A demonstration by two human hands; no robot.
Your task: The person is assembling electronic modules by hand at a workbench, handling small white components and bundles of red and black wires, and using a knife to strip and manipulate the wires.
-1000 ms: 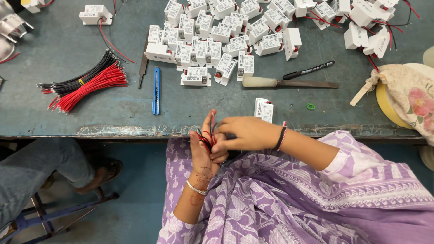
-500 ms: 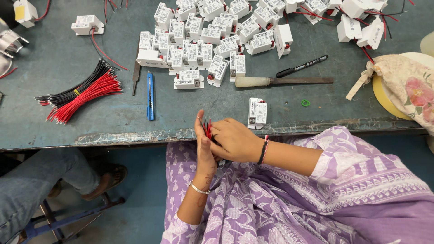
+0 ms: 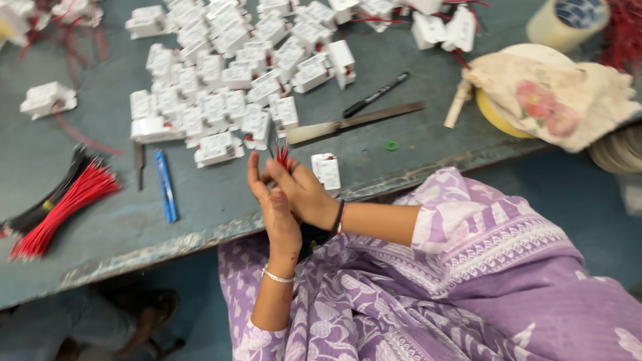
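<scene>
My left hand (image 3: 273, 207) and my right hand (image 3: 305, 192) are pressed together at the near edge of the grey-green table (image 3: 100, 220). Between them they pinch a small bunch of short red wires (image 3: 283, 158), whose tips stick up above my fingers. A single white plastic module (image 3: 327, 171) lies on the table just right of my hands. A large heap of similar white modules (image 3: 227, 80) covers the table beyond them.
A bundle of red and black wires (image 3: 63, 204) lies at the left. A blue pen (image 3: 165, 185), a black marker (image 3: 375, 95) and a long file (image 3: 354, 122) lie nearby. At the right are a floral cloth (image 3: 555, 100) and a tape roll (image 3: 567, 20).
The view has swung and tilted, so the table now slants. My hands stay together on the red wires at the table edge.
</scene>
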